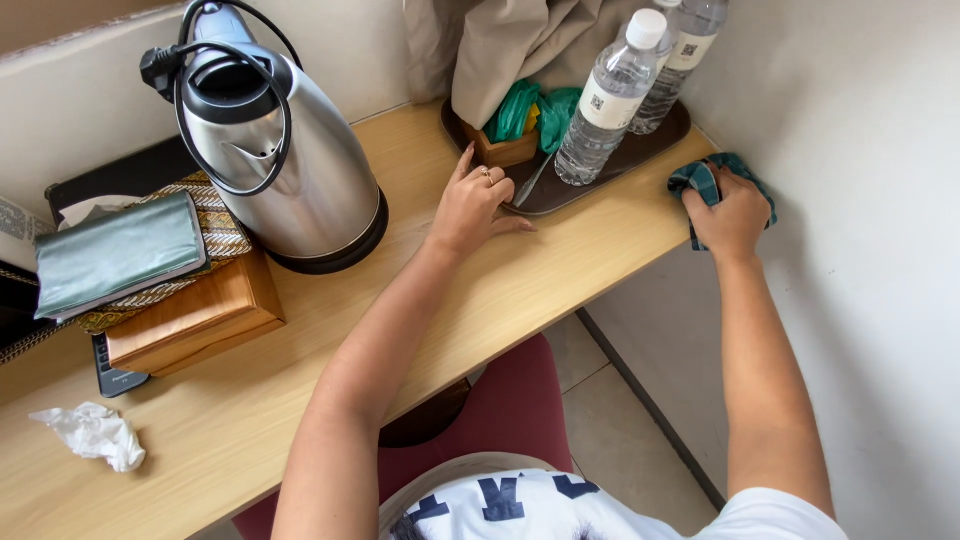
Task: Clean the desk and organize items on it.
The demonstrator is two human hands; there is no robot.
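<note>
Evidently soft, light cloth, bunched at desk far right corner; right hand clenched over it. Left hand released, fingers spread against tray edge.

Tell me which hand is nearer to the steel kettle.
Left. The left hand rests on the desk just right of the kettle; the right hand is far off, gripping a cloth at the desk's end.
</note>
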